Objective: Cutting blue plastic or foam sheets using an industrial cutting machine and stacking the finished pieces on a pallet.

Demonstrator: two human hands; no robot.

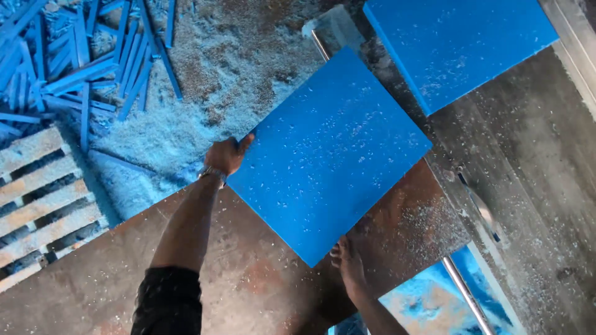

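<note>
We have one view only, from the camera on the head, so nothing is shared with a second view. We look steeply down, close over the bench (248, 279), with both arms reaching in from the bottom edge. The picture is tilted, so the bench edge runs diagonally, and the floor (205, 80) lies far below at upper left.

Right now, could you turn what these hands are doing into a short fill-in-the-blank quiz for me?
1. Both hands hold a flat square panel coloured ____.
2. The left hand grips the panel's ____ edge.
3. The loose blue offcut strips lie on the ____.
4. A slatted wooden ____ lies at the far left.

Missing words: blue; left; floor; pallet
</note>
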